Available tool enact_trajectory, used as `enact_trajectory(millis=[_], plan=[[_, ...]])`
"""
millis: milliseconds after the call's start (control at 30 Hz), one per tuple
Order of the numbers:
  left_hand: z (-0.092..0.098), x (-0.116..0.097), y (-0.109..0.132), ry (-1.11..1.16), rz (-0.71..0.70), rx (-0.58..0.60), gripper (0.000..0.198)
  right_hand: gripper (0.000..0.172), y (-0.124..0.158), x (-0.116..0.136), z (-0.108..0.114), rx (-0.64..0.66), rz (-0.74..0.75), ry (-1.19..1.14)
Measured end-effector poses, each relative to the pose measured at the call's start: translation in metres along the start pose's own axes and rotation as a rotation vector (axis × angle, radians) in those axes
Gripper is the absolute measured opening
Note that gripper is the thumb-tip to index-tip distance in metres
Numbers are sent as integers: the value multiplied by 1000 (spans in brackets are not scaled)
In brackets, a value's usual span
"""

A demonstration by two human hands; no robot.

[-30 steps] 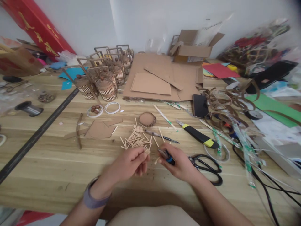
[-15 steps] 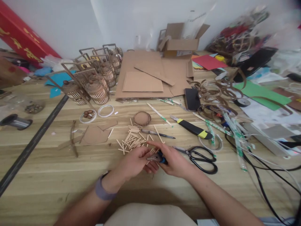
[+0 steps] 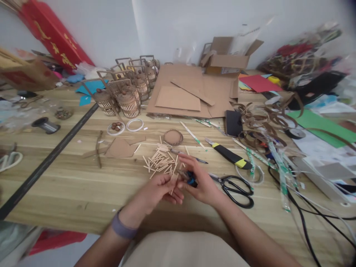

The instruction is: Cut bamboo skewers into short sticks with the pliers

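Note:
My left hand [image 3: 157,191] pinches several thin wooden sticks [image 3: 174,181] between thumb and fingers. Wrapped around a pair of pliers [image 3: 190,179] with blue-and-black handles is my right hand [image 3: 204,183]; the jaws lie close to the sticks, and I cannot tell whether they touch. A loose pile of short wooden sticks [image 3: 160,160] spreads on the table just beyond both hands. Behind that pile lies a round cardboard disc with a dark ridged rim [image 3: 173,137]. A dark pen [image 3: 201,161] rests partly hidden behind my right fingers.
Black-handled scissors [image 3: 237,190] and a yellow-black utility knife [image 3: 232,154] lie to the right. Small lantern-like baskets [image 3: 128,104] and cardboard sheets [image 3: 178,98] stand behind. Brown strips [image 3: 264,115] and cables [image 3: 299,211] clutter the right side. Cardboard scraps [image 3: 121,147] lie left.
The view has swung left, so the table items appear farther right. The pliers' jaws have tilted upward, and my hands have drawn slightly apart, showing more of the held sticks.

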State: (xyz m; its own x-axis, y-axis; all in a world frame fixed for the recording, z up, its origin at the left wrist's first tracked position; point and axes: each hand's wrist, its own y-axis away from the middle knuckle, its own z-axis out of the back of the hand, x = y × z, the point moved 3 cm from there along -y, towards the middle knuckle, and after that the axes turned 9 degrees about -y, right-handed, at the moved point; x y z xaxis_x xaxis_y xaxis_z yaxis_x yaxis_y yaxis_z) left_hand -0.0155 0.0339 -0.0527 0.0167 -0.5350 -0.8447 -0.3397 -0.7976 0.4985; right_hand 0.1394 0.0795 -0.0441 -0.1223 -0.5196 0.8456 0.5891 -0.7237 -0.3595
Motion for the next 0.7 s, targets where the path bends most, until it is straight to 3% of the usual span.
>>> enact_trajectory(millis=[133,267,533,700], plan=[[-4,2,-6,148,-62,-204,47,57,3,5,6,-139,-68,165],[-16,-3,-12,205,-147,-296,36,69,11,14,13,-82,-113,305],[-49,-4,-15,174,-169,-244,26,73,21,17,14,-79,-121,424],[-54,3,-14,158,-178,-207,30,71,32,16,14,-138,-180,351]])
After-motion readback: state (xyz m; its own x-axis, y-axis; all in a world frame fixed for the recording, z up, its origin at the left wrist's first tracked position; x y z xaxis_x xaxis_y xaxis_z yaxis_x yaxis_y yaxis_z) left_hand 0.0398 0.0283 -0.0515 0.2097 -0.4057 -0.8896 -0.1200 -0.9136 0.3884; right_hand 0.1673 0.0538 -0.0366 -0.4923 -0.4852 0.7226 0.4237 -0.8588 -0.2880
